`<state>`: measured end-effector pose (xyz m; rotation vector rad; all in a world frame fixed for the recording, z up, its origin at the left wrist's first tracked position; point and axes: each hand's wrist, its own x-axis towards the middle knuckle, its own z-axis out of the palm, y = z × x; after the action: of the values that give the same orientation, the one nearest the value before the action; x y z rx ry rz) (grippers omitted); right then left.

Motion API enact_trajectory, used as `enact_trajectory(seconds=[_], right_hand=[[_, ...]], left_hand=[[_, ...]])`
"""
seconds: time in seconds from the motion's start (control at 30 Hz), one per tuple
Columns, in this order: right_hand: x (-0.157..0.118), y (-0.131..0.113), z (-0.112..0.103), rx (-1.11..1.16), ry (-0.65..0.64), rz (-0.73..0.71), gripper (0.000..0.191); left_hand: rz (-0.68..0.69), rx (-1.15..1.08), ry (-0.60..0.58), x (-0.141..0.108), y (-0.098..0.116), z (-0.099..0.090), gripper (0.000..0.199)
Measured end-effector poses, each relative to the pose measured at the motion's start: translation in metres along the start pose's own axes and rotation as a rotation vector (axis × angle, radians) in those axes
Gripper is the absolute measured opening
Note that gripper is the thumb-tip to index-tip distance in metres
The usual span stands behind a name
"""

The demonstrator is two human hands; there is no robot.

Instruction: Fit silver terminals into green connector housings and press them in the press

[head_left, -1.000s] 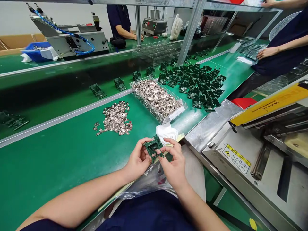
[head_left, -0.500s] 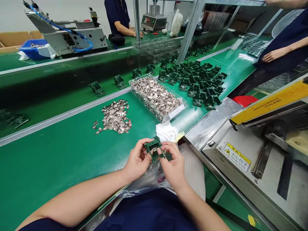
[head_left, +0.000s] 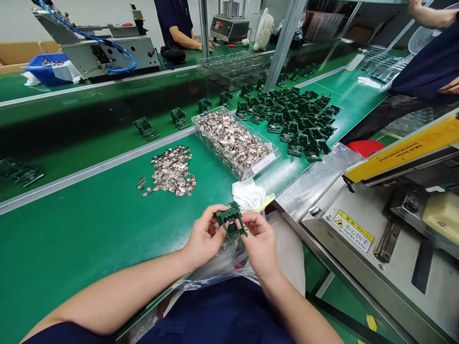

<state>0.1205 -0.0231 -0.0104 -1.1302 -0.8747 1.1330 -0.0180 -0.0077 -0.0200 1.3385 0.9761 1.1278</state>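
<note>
A green circuit board assembly point(head_left: 232, 220) with a square opening is held near the table's front edge. My left hand point(head_left: 206, 236) pinches its left side, and my right hand point(head_left: 258, 241) grips its right side with thumb and fingers. Beyond my hands, a loose pile of small silvery metal parts point(head_left: 172, 171) lies on the green table. A clear plastic box point(head_left: 265, 165) filled with the same kind of parts stands behind and to the right. Just past the board lies a crumpled white cloth point(head_left: 247, 195). Pins or small parts show faintly under my left fingers.
Many green board assemblies point(head_left: 294, 117) are heaped at the right. More sit along the green conveyor point(head_left: 71, 129) behind a metal rail. A machine with a warning label point(head_left: 353, 231) stands close on my right. Other people point(head_left: 175, 28) are at the back and far right.
Both my hands keep hold of the board, which has tilted slightly. The person at the far right has shifted, moving their arms. The yellow-labelled machine's pale block has come further into view.
</note>
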Motion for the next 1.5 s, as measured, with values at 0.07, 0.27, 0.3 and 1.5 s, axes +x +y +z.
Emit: enact_trajectory(seconds=[0.07,0.27,0.3,1.5], right_hand=[[0.0,-0.001,0.002,0.043,0.004,0.012,0.017],[-0.001,0.0,0.008,0.132,0.079,0.05,0.019],[-0.002,0.0,0.008,0.142,0.088,0.064,0.019],[-0.047,0.046,-0.011,-0.184,-0.307,0.242,0.04]], left_hand=[[-0.012,-0.018,0.002,0.0,0.0,0.001,0.034],[-0.024,-0.069,0.027,-0.002,0.002,0.003,0.034],[-0.023,-0.075,0.03,-0.002,0.003,0.003,0.033],[-0.095,-0.187,0.204,0.018,-0.009,0.004,0.05]])
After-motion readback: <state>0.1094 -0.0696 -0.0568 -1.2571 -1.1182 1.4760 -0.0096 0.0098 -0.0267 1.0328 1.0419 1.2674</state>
